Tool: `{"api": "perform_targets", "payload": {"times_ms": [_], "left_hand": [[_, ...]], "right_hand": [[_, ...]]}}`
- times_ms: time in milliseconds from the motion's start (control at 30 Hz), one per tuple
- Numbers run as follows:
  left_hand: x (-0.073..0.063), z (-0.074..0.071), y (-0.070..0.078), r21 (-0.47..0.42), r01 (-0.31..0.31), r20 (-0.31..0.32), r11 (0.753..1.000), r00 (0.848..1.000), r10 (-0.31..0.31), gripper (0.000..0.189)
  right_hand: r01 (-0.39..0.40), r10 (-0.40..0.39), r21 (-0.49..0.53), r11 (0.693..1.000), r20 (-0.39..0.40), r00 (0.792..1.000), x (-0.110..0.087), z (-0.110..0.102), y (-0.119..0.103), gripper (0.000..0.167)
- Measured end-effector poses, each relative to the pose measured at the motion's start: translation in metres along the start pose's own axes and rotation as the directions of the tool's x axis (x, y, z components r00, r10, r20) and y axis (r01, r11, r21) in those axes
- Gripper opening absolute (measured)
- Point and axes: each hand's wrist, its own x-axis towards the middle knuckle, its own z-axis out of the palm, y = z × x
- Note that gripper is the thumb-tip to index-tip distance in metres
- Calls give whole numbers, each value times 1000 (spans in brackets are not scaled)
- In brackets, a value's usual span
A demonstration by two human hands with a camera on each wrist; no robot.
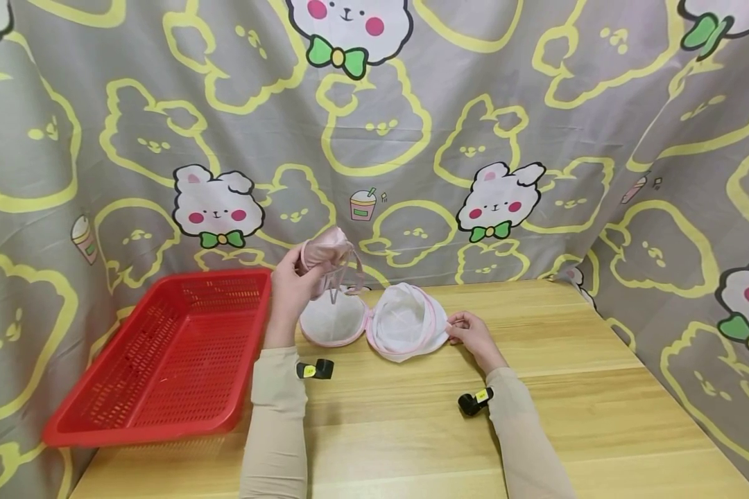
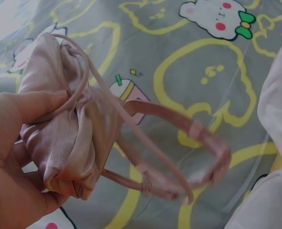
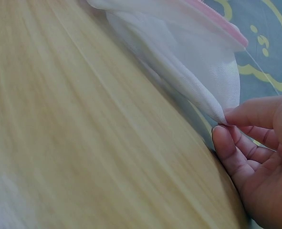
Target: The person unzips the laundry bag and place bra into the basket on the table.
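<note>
My left hand (image 1: 292,287) grips a folded pink satin bra (image 2: 69,138), raised over the left part of the white bag, its thin straps (image 2: 174,114) dangling in loops. The left wrist view shows the thumb pressed on the front of the fabric and the fingers behind it. A white mesh bra wash bag (image 1: 402,319) with pink trim lies spread on the table as two round halves joined in the middle. With thumb and forefinger, my right hand (image 1: 474,337) pinches the white mesh edge (image 3: 212,102) at the bag's right end.
To the left stands a red plastic basket (image 1: 240,374) with perforated walls. The wooden table (image 1: 387,443) reaches back to a grey curtain (image 1: 406,187) printed with cartoon animals. Each wrist carries a black strap device (image 1: 317,369).
</note>
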Motion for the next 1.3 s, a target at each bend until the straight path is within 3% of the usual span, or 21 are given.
{"api": "perform_targets", "payload": {"times_ms": [967,1300], "left_hand": [[6,-23,8,92,24,-38,996,999,-21,50],[5,-31,14,51,58,-54,997,997,-56,49]], "right_hand": [[5,-5,-17,1000,-2,1000,1,0,2,23],[3,-3,1,1000,4,1000,0,0,0,25]]}}
